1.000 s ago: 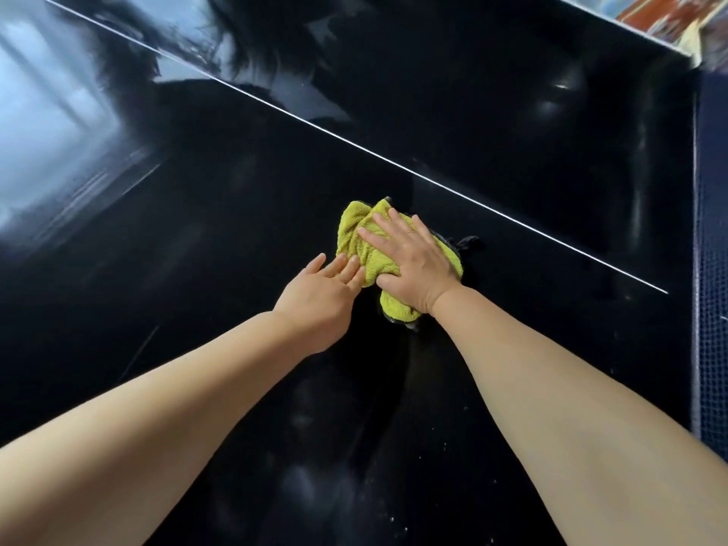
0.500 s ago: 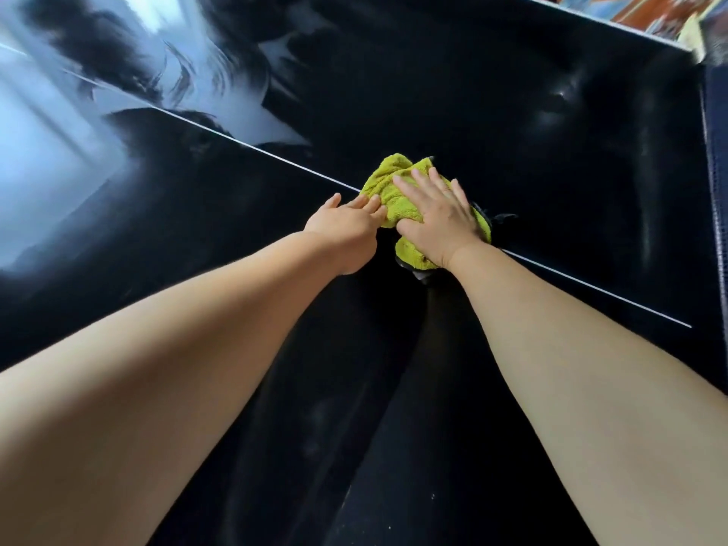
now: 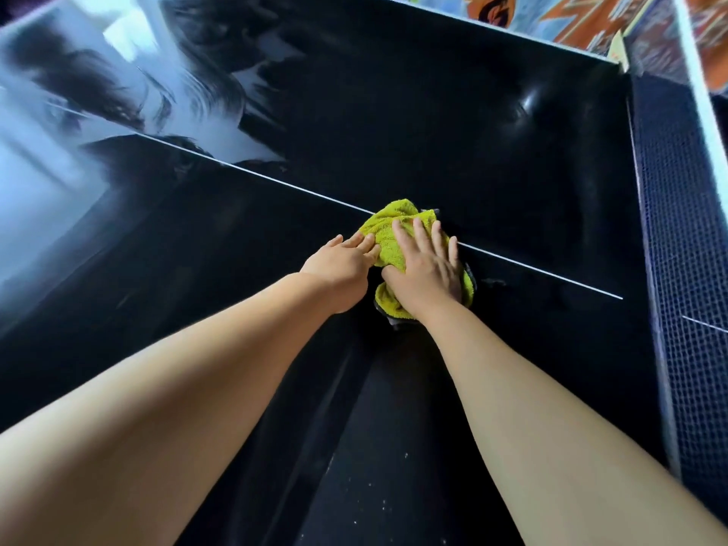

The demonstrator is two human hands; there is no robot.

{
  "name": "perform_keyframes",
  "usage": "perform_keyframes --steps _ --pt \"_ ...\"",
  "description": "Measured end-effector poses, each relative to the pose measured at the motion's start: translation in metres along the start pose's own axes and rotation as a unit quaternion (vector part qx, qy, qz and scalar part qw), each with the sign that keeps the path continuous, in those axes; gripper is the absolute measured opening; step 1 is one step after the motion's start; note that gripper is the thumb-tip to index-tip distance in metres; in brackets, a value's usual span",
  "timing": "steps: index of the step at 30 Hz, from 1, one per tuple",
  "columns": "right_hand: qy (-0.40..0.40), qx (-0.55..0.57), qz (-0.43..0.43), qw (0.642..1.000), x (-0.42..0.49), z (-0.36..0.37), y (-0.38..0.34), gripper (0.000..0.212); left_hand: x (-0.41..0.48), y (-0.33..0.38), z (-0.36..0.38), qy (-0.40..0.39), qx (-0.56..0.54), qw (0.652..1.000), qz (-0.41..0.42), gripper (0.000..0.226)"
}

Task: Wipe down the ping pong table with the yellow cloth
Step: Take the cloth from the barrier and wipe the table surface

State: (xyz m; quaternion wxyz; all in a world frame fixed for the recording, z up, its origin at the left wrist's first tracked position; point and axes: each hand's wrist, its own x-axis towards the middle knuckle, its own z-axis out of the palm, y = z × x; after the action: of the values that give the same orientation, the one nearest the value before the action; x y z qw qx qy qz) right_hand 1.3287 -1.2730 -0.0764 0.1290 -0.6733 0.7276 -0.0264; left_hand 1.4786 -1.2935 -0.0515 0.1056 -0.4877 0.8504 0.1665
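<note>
The yellow cloth (image 3: 388, 246) lies bunched on the glossy black ping pong table (image 3: 453, 143), right on its thin white centre line (image 3: 275, 182). My right hand (image 3: 427, 269) presses flat on top of the cloth with fingers spread, covering its middle. My left hand (image 3: 340, 266) lies flat beside it on the left, its fingertips resting on the cloth's left edge. Both arms reach far forward across the table.
The dark blue net (image 3: 669, 246) with its white top band runs along the right side. Beyond the table's far edge lies a colourful patterned floor (image 3: 571, 17). Pale specks dot the near table surface (image 3: 378, 502). Bright window reflections cover the table's left part.
Both hands have pushed the cloth forward across the table until it sits on the white centre line. My view has shifted, showing more of the far edge and the net.
</note>
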Motion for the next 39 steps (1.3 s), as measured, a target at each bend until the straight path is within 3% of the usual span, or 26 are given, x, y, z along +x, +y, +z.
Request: perform_keyframes --steps 6,16,31,39 --pt "-0.026 -0.009 -0.002 1.0 -0.086 0.007 -0.013 0.078 -0.078 0.013 0.016 -0.03 0.002 0.999 0.045 0.062" --pt "-0.056 -0.051 -0.078 0.994 -0.238 0.038 -0.065 0.077 -0.252 0.006 0.08 -0.038 -0.043 0.996 0.073 0.062" --pt "-0.127 -0.088 -0.203 0.967 -0.49 0.1 -0.194 0.074 -0.56 -0.01 0.181 -0.065 -0.057 0.996 0.023 0.066" --pt "-0.128 -0.064 -0.216 0.966 -0.563 0.109 -0.201 0.072 -0.624 0.018 0.203 -0.104 -0.049 0.993 0.004 0.062"
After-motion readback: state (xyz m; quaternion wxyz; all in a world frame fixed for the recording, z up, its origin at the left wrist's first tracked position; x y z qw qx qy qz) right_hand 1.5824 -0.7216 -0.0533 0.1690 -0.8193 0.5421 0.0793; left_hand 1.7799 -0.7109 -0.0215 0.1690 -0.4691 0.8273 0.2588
